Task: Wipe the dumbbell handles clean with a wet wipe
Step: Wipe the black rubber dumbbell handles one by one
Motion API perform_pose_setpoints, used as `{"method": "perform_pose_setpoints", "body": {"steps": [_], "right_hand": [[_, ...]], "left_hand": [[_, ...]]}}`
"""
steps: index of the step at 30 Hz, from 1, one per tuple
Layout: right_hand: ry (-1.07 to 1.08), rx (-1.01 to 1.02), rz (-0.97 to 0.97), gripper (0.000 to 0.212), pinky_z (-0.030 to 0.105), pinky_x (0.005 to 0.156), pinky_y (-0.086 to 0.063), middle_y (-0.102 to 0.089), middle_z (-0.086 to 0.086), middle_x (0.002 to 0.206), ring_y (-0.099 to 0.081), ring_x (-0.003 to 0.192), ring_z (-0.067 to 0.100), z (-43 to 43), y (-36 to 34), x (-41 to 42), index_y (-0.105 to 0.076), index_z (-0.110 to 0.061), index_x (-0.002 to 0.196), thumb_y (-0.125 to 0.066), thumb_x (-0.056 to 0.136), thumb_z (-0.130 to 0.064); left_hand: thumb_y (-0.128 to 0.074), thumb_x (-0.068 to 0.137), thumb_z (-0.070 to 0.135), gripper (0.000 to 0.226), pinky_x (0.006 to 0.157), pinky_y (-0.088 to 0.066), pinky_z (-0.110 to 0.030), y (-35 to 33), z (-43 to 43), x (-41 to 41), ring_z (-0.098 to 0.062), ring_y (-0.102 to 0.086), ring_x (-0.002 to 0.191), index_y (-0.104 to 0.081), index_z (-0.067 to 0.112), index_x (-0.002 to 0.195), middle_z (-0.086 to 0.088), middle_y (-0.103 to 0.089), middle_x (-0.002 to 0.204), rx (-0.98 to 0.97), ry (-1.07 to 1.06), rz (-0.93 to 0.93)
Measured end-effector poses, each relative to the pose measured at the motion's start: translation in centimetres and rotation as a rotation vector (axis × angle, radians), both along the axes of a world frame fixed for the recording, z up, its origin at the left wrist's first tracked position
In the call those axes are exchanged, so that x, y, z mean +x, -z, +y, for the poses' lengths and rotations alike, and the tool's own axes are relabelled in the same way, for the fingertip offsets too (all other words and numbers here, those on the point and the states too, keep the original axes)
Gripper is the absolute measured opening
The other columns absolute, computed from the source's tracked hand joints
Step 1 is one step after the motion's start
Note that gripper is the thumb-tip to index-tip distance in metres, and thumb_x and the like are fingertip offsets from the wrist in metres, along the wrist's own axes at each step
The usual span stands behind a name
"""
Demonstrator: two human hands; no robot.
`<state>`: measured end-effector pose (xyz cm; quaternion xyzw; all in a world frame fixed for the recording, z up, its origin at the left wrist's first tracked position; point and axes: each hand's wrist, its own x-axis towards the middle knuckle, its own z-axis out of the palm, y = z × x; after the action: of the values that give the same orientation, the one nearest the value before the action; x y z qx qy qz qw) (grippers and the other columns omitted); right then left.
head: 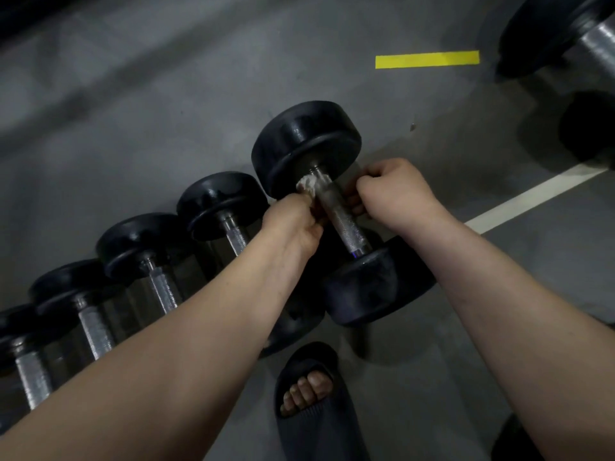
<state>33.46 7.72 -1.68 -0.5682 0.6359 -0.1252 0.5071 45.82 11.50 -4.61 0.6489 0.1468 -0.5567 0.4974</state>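
Bare forearms, left hand (pixel 293 221) pinching wet wipe (pixel 307 188) on dumbbell handle (pixel 339 214), right hand (pixel 392 188) curled beside it, hold unclear

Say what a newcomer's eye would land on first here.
At centre, both hands meet on the largest dumbbell's handle: the left hand pinches a grimy wet wipe wrapped over it, the right hand grips the other side. A row of smaller dumbbells runs to the lower left; a yellow floor strip lies upper right.

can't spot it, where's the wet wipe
Centre of head view: the wet wipe wraps the far end of the dumbbell handle, held by the left hand.
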Motion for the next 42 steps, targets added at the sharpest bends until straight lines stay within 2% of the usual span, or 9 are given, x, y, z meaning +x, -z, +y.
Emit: {"method": "perform_pose_setpoints", "body": {"steps": [3, 7, 10, 14, 19, 23, 27, 30, 42], "right_hand": [[0.062, -0.011, 0.0, 0.036, 0.051, 0.068, -0.061, -0.073, 0.006, 0.066, -0.072, 0.066, 0.029, 0.0, 0.0, -0.1, -0.073, -0.02, 0.078, -0.041, 0.062, -0.025], [0.144, -0.144, 0.048, 0.033, 0.048, 0.067, -0.06, -0.07, 0.012, 0.07, -0.069, 0.071, 0.033, 0.8, -0.5, -0.8, -0.066, -0.006, 0.081, -0.042, 0.069, -0.026], [0.066, -0.205, 0.129, 0.026, 0.036, 0.069, -0.058, -0.07, 0.003, 0.073, -0.066, 0.074, 0.025, 1.8, -1.2, -1.4, -0.069, -0.012, 0.08, -0.046, 0.078, -0.023], [-0.034, -0.265, 0.184, 0.024, 0.034, 0.069, -0.056, -0.07, -0.004, 0.075, -0.065, 0.076, 0.02, 3.2, -2.0, -1.8, -0.072, -0.019, 0.079, -0.048, 0.08, -0.02], [-0.215, -0.221, 0.181, 0.019, 0.034, 0.066, -0.055, -0.068, -0.009, 0.071, -0.062, 0.071, 0.01, 4.0, -2.7, -2.9, -0.07, -0.023, 0.076, -0.053, 0.082, -0.024], [-0.215, -0.252, 0.172, 0.018, 0.034, 0.061, -0.053, -0.066, -0.008, 0.067, -0.06, 0.066, 0.009, 4.7, -2.8, -3.4, -0.068, -0.023, 0.072, -0.054, 0.082, -0.027], [-0.243, -0.3, 0.2, 0.018, 0.031, 0.054, -0.046, -0.062, -0.006, 0.063, -0.058, 0.064, 0.012, 5.2, -2.8, -3.0, -0.062, -0.022, 0.068, -0.052, 0.08, -0.031], [-0.267, -0.307, 0.211, 0.02, 0.028, 0.051, -0.039, -0.06, -0.004, 0.062, -0.057, 0.062, 0.012, 5.3, -2.8, -2.8, -0.06, -0.021, 0.067, -0.051, 0.08, -0.032], [-0.197, -0.303, 0.197, 0.02, 0.029, 0.051, -0.043, -0.061, -0.005, 0.062, -0.058, 0.063, 0.013, 5.4, -3.0, -2.8, -0.059, -0.02, 0.065, -0.051, 0.08, -0.031]], "left_hand": [[-0.036, 0.104, 0.001, 0.032, 0.061, -0.056, -0.037, -0.6, 0.2, -0.4, -0.024, -0.067, 0.081, -0.062, 0.003, 0.122, -0.013, -0.069, 0.096, -0.003, -0.016, 0.09], [-0.054, 0.103, 0.014, 0.023, 0.062, -0.062, -0.032, -1.6, 0.4, -1.0, -0.023, -0.072, 0.09, -0.069, 0.008, 0.119, -0.01, -0.075, 0.101, -0.087, 0.003, 0.073], [-0.067, 0.098, 0.023, 0.014, 0.086, -0.061, -0.034, -1.1, 0.4, -1.4, -0.017, -0.071, 0.091, -0.076, 0.013, 0.102, 0.001, -0.076, 0.095, -0.106, 0.09, -0.151], [-0.075, 0.091, 0.023, 0.013, 0.083, -0.061, -0.034, -1.1, -0.7, -1.4, -0.017, -0.074, 0.084, -0.078, 0.011, 0.095, 0.001, -0.078, 0.085, -0.026, 0.092, -0.275], [-0.067, 0.098, 0.03, 0.024, 0.075, -0.064, -0.036, -0.6, -0.7, -1.0, -0.029, -0.073, 0.091, -0.076, 0.011, 0.109, -0.017, -0.074, 0.112, -0.061, 0.177, -0.153], [-0.069, 0.096, 0.028, 0.022, 0.092, -0.059, -0.038, -0.3, 0.3, -0.4, -0.022, -0.073, 0.093, -0.075, 0.008, 0.093, -0.009, -0.077, 0.103, -0.017, 0.171, -0.247], [-0.077, 0.088, 0.034, 0.02, 0.088, -0.06, -0.037, -0.7, 0.5, -1.9, -0.023, -0.073, 0.088, -0.076, 0.014, 0.092, -0.004, -0.077, 0.093, -0.009, 0.254, -0.422], [-0.082, 0.079, 0.038, 0.034, 0.084, -0.062, -0.045, -1.6, -1.2, -1.8, -0.029, -0.074, 0.083, -0.074, 0.014, 0.103, -0.009, -0.076, 0.091, 0.06, 0.187, -0.356], [-0.078, 0.088, 0.03, 0.028, 0.076, -0.063, -0.049, 0.0, 0.2, 0.7, -0.027, -0.076, 0.081, -0.073, 0.01, 0.108, -0.008, -0.078, 0.089, 0.045, 0.164, -0.175]]}}
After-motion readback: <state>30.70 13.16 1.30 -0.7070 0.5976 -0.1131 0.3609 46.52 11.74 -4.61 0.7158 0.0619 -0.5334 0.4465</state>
